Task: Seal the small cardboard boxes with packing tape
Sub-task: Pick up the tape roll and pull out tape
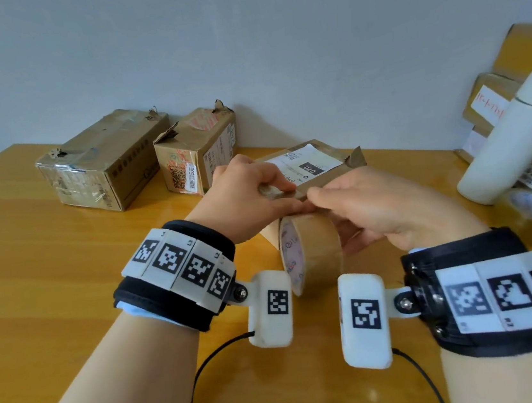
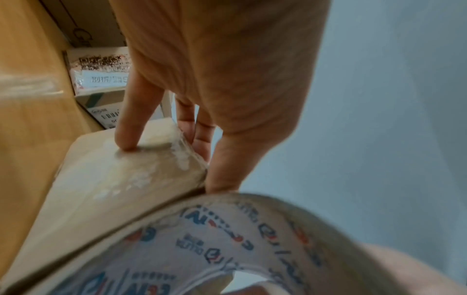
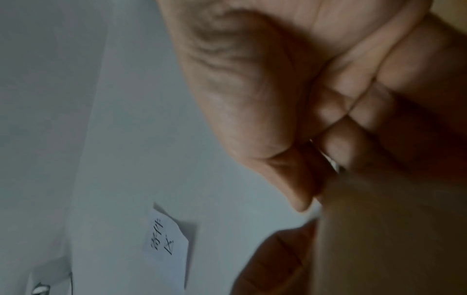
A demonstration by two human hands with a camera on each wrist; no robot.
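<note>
The flat cardboard box (image 1: 317,168) lies on the tabletop (image 1: 47,261) in front of the person, with the roll of packing tape (image 1: 310,249) standing on edge against its near side. The near left corner of the box is gripped by the left hand (image 1: 251,199), thumb on one face and fingers on the other, as the left wrist view shows. The roll is held by the right hand (image 1: 390,213), its fingers curled round the far side.

The box is judged light and fairly stiff, though its torn, glossy taped corners may slip or crumple; it is best held by the edges. The tape is thin and clingy, so it should be kept taut.

The free end of the tape is hidden under the hands. The right wrist view is blurred and filled by the palm. Two sealed boxes (image 1: 105,160) stand behind, well apart.
</note>
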